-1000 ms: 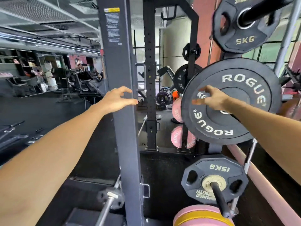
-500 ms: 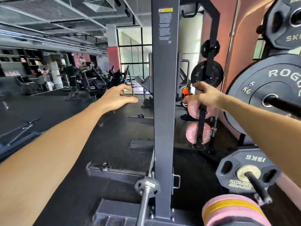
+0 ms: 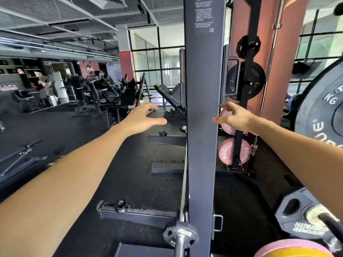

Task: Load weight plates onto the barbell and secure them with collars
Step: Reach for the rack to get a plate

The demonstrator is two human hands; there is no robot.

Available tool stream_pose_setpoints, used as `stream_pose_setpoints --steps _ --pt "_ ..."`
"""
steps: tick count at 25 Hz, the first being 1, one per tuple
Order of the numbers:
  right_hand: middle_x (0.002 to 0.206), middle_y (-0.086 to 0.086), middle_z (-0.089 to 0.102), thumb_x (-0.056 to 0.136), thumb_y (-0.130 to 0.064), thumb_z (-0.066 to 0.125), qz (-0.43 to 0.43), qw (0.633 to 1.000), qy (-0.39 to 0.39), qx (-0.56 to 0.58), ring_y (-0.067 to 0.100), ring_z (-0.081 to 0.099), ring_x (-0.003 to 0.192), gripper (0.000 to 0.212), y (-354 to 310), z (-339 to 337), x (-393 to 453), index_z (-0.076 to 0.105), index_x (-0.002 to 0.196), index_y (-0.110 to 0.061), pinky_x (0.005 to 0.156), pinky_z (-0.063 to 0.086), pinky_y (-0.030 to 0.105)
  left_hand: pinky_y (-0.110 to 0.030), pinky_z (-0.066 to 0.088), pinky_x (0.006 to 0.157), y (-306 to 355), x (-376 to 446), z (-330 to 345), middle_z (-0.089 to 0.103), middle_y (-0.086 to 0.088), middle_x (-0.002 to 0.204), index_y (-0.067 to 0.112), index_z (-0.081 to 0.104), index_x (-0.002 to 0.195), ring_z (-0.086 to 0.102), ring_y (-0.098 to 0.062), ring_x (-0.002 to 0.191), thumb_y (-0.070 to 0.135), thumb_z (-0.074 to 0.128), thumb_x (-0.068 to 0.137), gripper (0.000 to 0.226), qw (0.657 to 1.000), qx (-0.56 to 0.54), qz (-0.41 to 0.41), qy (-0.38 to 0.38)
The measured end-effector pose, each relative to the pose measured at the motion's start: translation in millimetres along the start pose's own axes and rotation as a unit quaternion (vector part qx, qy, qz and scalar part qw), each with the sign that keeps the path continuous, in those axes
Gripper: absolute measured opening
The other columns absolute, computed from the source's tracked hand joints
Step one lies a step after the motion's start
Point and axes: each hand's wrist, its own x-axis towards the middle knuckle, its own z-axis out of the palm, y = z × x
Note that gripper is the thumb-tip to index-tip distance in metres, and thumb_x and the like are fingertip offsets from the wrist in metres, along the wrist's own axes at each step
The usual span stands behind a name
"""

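Both your hands empty: left hand (image 3: 143,119) and right hand (image 3: 234,118) spread either side of the upright (image 3: 202,108). Plate-fetch step. Plate (image 3: 321,115) hangs right; barbell (image 3: 179,243) near, bare. Grab plate next.

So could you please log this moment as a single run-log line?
left hand: open, empty | right hand: open, empty | rack upright: between hands | large black plate: on peg, far right

The large black plate (image 3: 323,115) and pink-and-yellow plate (image 3: 291,251) are cut off by the frame's edges.
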Motion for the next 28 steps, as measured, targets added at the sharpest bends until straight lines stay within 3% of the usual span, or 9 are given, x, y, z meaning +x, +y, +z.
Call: stream_pose_setpoints --steps 5,13,18,21,28 --pt "0.15 0.008 0.04 0.082 -0.037 0.077 0.009 1.0 0.009 0.009 0.024 0.042 0.136 0.075 14 20 19 0.04 0.146 -0.024 0.107 0.035 0.034 -0.039 0.037 0.101 -30 27 20 0.04 -0.002 0.149 0.037 0.047 0.139 0.041 -0.021 0.135 0.056 0.072 0.081 0.066 1.0 -0.016 -0.005 -0.016" --pt "0.144 0.006 0.046 0.083 -0.039 0.076 0.027 1.0 0.002 -0.005 0.024 0.048 0.128 0.074 67 88 -39 0.039 0.146 -0.027 0.097 0.037 0.028 -0.039 0.036 0.102 -93 -25 85 0.041 0.001 0.148 0.039 0.046 0.139 0.042 -0.019 0.133 0.06 0.071 0.08 0.067 0.999 -0.038 -0.005 -0.029" --pt "0.145 0.007 0.045 0.084 -0.04 0.074 0.028 0.999 -0.004 -0.022 0.02 0.049 0.118 0.074 133 171 -85 0.038 0.147 -0.026 0.092 0.038 0.028 -0.036 0.034 0.099 -162 -79 164 0.042 0.001 0.147 0.038 0.048 0.139 0.041 -0.018 0.133 0.057 0.073 0.081 0.066 0.998 -0.05 -0.008 -0.029" --pt "0.152 0.007 0.038 0.085 -0.042 0.073 0.031 0.999 -0.009 -0.029 0.024 0.043 0.133 0.075 187 229 -109 0.036 0.148 -0.026 0.099 0.041 0.036 -0.036 0.034 0.098 -213 -109 220 0.043 0.001 0.146 0.038 0.049 0.136 0.042 -0.018 0.131 0.055 0.074 0.081 0.063 0.997 -0.063 -0.024 -0.028" --pt "0.149 0.011 0.042 0.083 -0.047 0.073 0.049 0.998 -0.038 -0.028 0.024 0.043 0.135 0.077 312 355 -161 0.036 0.147 -0.028 0.104 0.035 0.034 -0.036 0.037 0.095 -330 -180 343 0.046 -0.002 0.142 0.04 0.05 0.133 0.048 -0.019 0.118 0.057 0.073 0.08 0.061 0.996 -0.064 -0.054 -0.024"
